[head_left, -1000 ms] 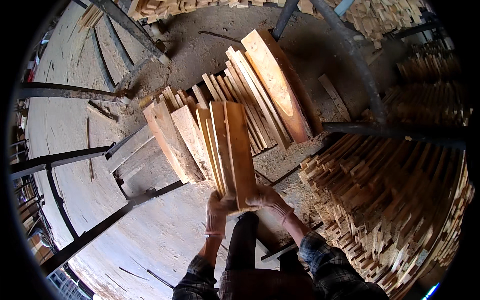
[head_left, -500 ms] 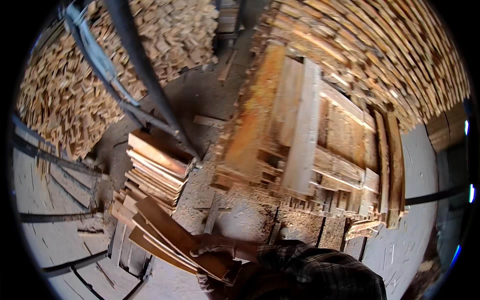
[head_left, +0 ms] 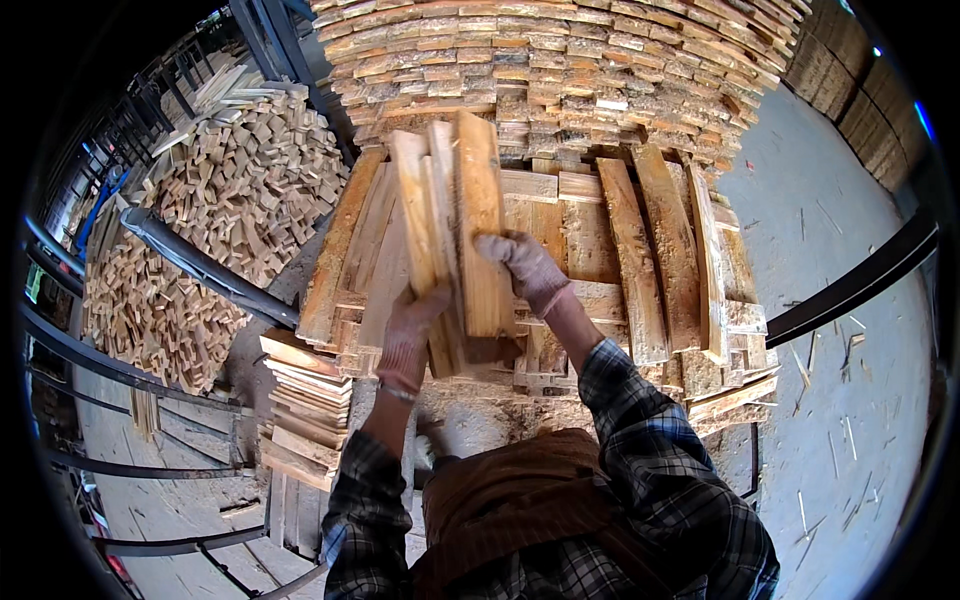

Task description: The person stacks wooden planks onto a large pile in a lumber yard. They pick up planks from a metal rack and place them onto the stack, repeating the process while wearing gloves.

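Note:
Several short wooden boards [head_left: 437, 210] are held up in front of me, over a low stack of planks. My left hand [head_left: 413, 325], in a light work glove, grips their lower left side. My right hand [head_left: 525, 265], also gloved, is closed on the edge of the rightmost board [head_left: 479, 240], which stands slightly apart from the others. Beneath them lies the stack of planks [head_left: 595, 245], some laid lengthwise and some crosswise. To the left of my left forearm rises a smaller pile of neatly layered boards [head_left: 305, 400].
A tall wall of stacked boards [head_left: 560, 70] stands at the back. A big heap of cut wood pieces [head_left: 230, 190] lies at the far left. Dark metal bars [head_left: 210, 270] cross the left side, and another bar [head_left: 860, 280] juts in at right. Splinters litter the grey floor [head_left: 830, 400].
My view has turned to the right, from the small layered pile to the plank stack. The boards in my hands have come away from beside that pile and now stand upright over the stack.

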`<state>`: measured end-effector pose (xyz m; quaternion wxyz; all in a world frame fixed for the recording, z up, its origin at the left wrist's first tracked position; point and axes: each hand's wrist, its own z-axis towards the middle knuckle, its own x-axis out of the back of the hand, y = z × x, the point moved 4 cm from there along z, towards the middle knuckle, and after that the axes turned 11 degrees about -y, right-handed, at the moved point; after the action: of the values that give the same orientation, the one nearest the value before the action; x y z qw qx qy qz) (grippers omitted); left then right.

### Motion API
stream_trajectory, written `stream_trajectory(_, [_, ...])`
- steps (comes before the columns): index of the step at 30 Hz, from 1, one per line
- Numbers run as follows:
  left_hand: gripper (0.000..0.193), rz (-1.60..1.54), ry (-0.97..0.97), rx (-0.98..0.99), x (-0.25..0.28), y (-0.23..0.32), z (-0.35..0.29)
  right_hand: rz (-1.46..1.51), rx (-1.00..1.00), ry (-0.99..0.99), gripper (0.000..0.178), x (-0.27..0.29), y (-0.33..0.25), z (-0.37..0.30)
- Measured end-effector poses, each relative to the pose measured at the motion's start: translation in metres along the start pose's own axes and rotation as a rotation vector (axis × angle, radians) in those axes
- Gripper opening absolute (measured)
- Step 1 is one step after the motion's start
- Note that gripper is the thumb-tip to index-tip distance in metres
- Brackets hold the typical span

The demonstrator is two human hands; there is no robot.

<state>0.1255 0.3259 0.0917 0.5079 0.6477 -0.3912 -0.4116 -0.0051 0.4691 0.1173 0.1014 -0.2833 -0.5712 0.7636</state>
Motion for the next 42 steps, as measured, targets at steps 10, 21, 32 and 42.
stream_trajectory(10, [0.061, 0.929, 0.178, 0.103, -0.009, -0.019, 0.088, -0.240, -0.266, 0.524, 0.054, 0.129, 0.026, -0.041])
stream_trajectory(21, [0.075, 1.427, 0.127, -0.242, 0.087, -0.006, 0.105, -0.038, -0.139, 0.597, 0.038, 0.112, 0.030, -0.034])
stream_trajectory(32, [0.071, 1.707, 0.120, -0.275, 0.074, -0.014, 0.106, -1.926, -0.479, 0.743, 0.072, 0.115, -0.038, -0.041])
stream_trajectory(42, [0.064, 1.740, 0.123, -0.288, 0.069, -0.008, 0.104, -0.852, -0.354, 0.525, 0.076, 0.068, 0.029, -0.003])
